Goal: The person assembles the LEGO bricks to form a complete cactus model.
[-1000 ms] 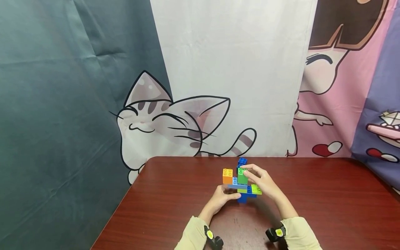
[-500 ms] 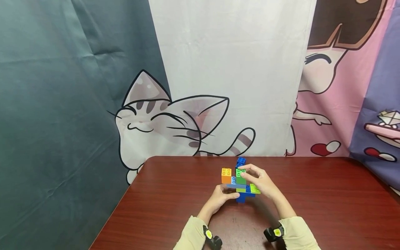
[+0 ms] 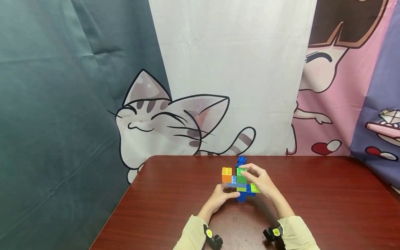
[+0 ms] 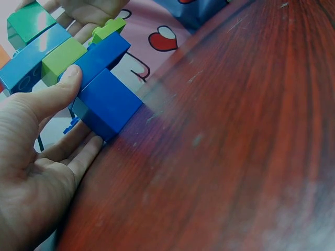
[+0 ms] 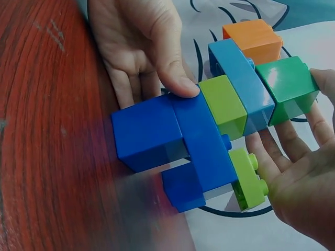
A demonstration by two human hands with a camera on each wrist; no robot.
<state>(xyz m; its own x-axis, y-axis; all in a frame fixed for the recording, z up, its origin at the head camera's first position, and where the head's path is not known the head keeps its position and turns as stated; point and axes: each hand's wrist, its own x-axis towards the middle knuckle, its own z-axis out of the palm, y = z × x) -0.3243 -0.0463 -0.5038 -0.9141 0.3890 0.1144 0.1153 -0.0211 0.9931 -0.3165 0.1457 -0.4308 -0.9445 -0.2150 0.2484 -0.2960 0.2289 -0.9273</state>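
Note:
A stack of toy building blocks stands between both hands. Dark blue bricks [image 5: 149, 133] form its base, and a lime brick [image 5: 224, 104] joins them to a light blue brick [image 5: 242, 86]. On top sit an orange brick [image 3: 226, 177] and a green brick [image 3: 241, 178]. A second lime brick [image 3: 254, 188] juts out at the right. My left hand [image 3: 220, 197] grips the base, thumb on the dark blue front and fingers behind. My right hand [image 3: 261, 181] pinches the green brick between thumb and fingers; the far fingertips are partly hidden.
Behind the green brick, more dark blue bricks [image 3: 241, 160] show; whether they join the stack I cannot tell. The glossy brown table [image 3: 162, 208] extends around the hands. A printed cartoon curtain [image 3: 212, 62] hangs past its back edge. Each wrist carries a black camera [image 3: 215, 241].
Both hands keep their holds on the stack, with no visible movement of the bricks. Only the head view shifts slightly.

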